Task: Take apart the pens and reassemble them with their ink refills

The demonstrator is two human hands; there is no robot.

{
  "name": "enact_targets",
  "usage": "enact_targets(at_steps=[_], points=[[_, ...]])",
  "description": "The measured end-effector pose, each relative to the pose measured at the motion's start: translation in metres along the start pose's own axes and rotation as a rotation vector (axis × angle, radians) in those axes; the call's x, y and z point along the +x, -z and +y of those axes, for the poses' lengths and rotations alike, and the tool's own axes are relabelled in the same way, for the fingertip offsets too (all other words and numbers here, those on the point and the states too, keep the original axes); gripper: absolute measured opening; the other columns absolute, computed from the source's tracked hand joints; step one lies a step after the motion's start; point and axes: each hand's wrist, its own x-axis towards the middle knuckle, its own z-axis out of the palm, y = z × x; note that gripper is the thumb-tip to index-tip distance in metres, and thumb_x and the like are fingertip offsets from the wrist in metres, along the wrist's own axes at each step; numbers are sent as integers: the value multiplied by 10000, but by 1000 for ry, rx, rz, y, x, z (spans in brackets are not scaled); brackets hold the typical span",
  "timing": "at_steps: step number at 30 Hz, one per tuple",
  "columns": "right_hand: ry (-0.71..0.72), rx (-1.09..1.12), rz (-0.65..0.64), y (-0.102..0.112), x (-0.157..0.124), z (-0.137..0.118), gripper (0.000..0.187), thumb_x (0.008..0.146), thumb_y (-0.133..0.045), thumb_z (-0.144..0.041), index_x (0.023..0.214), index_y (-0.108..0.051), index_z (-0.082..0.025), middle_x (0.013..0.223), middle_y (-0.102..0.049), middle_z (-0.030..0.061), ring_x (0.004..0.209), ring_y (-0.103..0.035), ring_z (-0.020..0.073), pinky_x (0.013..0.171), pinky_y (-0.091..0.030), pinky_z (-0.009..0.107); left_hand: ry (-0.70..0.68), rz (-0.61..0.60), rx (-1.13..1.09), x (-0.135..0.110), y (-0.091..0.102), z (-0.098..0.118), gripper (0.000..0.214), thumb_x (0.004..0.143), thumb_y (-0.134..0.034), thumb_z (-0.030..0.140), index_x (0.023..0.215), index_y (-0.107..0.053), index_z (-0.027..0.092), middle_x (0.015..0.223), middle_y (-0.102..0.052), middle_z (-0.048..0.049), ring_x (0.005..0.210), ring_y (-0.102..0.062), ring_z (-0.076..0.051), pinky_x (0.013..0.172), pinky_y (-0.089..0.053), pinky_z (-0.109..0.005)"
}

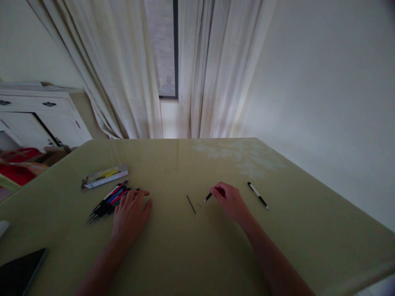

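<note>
My right hand (226, 199) pinches a black pen part (208, 197) with a pointed tip aimed down and left at the table; the rest of it is hidden in the fingers. Just left of that tip lies a thin dark pen refill (191, 204), and a tiny faint piece, perhaps a spring, shows between them. To the right lies a black-and-white pen (258, 195). My left hand (131, 213) rests with fingers spread at the edge of a pile of pens (108, 202) in several colours, covering part of it.
Behind the pile lies a pen box (105, 177) on the table (173, 255). A dark flat device (21, 271) is at the near left corner. Curtains (123, 74) hang beyond the far edge, a white cabinet (46, 115) stands left, and a wall (333, 102) runs along the right.
</note>
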Motion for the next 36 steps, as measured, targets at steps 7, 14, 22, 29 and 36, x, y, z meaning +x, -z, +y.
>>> enact_targets(at_steps=[7,14,22,29,36], points=[[-98,56,17,-7,1,7,177,906,-690,-288,773,-616,-198,728,-736,43,637,-657,169,644,-449,276,13,-18,5,1,1,2,342,1008,-439,356,1202,-663,185,1239,-614,-153,1150,-581,-349,946,-472,-473],[-18,-298,-51,-34,1,7,138,912,-739,-296,873,-658,-192,869,-769,74,787,-710,224,699,-461,306,9,-51,1,0,-4,7,332,1008,-437,344,1197,-664,194,1244,-620,-146,1184,-573,-350,934,-473,-459],[11,-344,26,-30,4,8,144,950,-687,-310,886,-653,-186,840,-733,68,737,-665,214,677,-418,302,-12,-71,-99,4,-4,2,244,992,-454,337,1076,-626,186,1079,-706,-116,1066,-654,-308,889,-472,-401],[-13,-147,204,-7,7,17,308,996,-590,-396,759,-606,-200,674,-664,25,601,-575,173,626,-368,285,-2,-139,-248,6,-2,3,328,1031,-398,387,975,-671,213,964,-756,-92,918,-709,-296,787,-489,-377],[101,-248,-50,-33,-9,-10,137,944,-698,-271,831,-704,-194,868,-703,49,793,-650,193,802,-461,318,-341,-48,-399,-3,-20,22,355,1037,-392,271,1171,-717,229,1129,-744,-82,1072,-680,-258,1005,-504,-427]])
